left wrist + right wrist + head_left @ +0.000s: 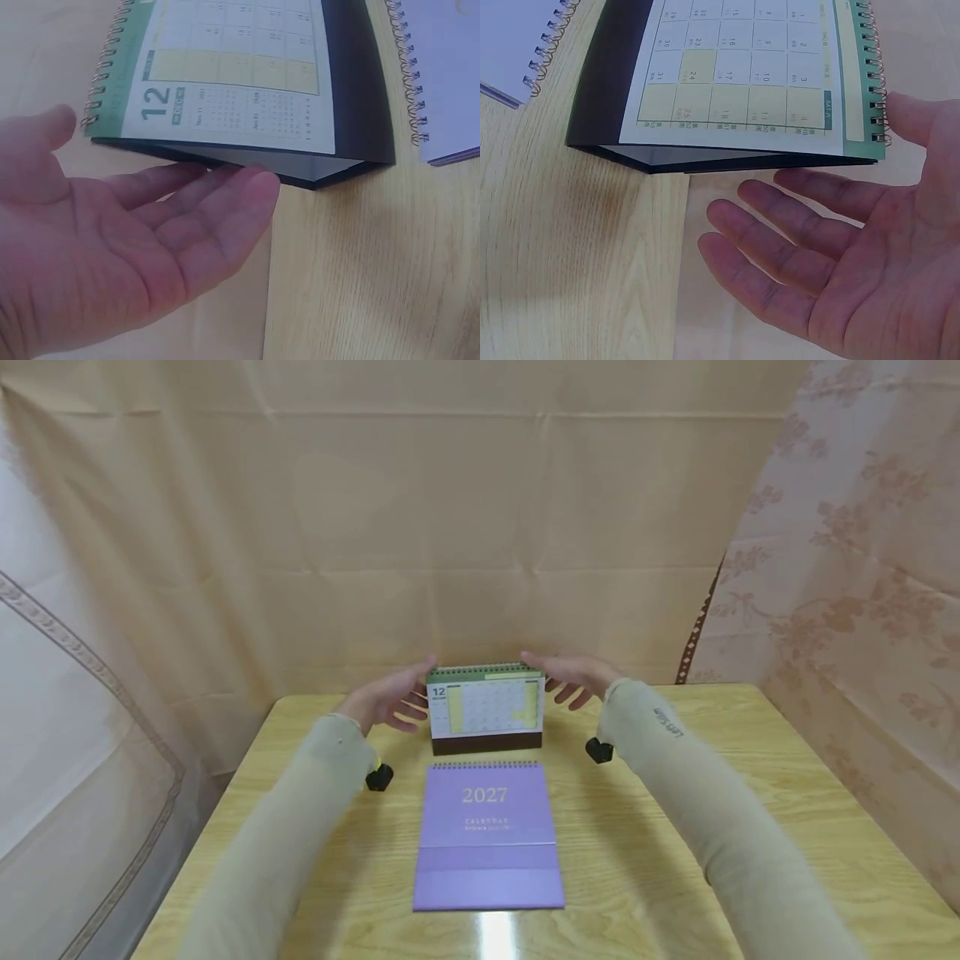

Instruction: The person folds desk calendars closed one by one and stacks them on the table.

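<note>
Green calendar (pixel 489 708): one, standing propped in a tent shape at the middle of the far part of the surface (pixel 645 893); page headed 12, grid with yellow end columns, dark band along the foot, wire coil (pixel 872 64) along the top.

Left hand (pixel 390 696): at the left end of the green calendar; grip loosely spread, holding nothing; thumb just beside the coil, fingers extended close to the open side. Whether a fingertip touches the calendar cannot be told.

Right hand (pixel 573 675): at the right end of the same calendar; grip likewise spread wide, fingers slightly bent and holding nothing; thumb at the end of the coil, the fingers beside the open side.

Purple calendar (pixel 487 839): one, on the near side of the green one and apart from it; cover lettered 2027 and CALENDAR in gold, coil along its far edge.

Sleeves (pixel 262 835): one pair, pale, lettering on the right; a small black device (pixel 380 777) at the left wrist, another at the right.

Curtain (pixel 480 510): beige, behind the surface; flower-patterned cloth (pixel 885 568) at right.
</note>
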`<action>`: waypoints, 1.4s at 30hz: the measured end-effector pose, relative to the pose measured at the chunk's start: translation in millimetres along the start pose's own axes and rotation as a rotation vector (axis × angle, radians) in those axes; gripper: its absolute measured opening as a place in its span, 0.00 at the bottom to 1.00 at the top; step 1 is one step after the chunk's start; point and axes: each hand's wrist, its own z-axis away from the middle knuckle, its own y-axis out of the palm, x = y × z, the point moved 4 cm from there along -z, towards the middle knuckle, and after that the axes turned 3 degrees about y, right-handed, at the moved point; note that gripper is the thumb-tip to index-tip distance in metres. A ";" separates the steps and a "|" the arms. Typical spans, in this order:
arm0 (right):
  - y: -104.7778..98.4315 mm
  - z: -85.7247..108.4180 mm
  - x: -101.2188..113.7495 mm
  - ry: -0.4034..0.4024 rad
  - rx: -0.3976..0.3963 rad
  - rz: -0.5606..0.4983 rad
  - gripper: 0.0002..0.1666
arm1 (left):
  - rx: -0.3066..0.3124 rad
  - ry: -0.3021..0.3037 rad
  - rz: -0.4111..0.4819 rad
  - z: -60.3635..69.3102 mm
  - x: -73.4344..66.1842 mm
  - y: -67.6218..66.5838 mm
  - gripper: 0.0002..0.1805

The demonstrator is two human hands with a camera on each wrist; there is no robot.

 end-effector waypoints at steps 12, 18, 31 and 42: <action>6.9 0.0 -4.4 0.020 0.027 -0.059 0.50 | -0.060 0.045 -0.014 -0.4 4.0 7.9 0.38; 6.6 -2.8 -6.5 0.032 0.024 -0.063 0.57 | -0.099 0.051 0.002 0.2 5.0 11.2 0.38; 5.2 -5.1 -10.4 0.024 0.023 -0.075 0.54 | -0.119 0.053 0.009 -4.9 4.6 14.4 0.37; 7.5 -2.0 -7.0 0.015 0.027 -0.112 0.52 | -0.121 0.052 0.014 -3.5 4.0 12.2 0.37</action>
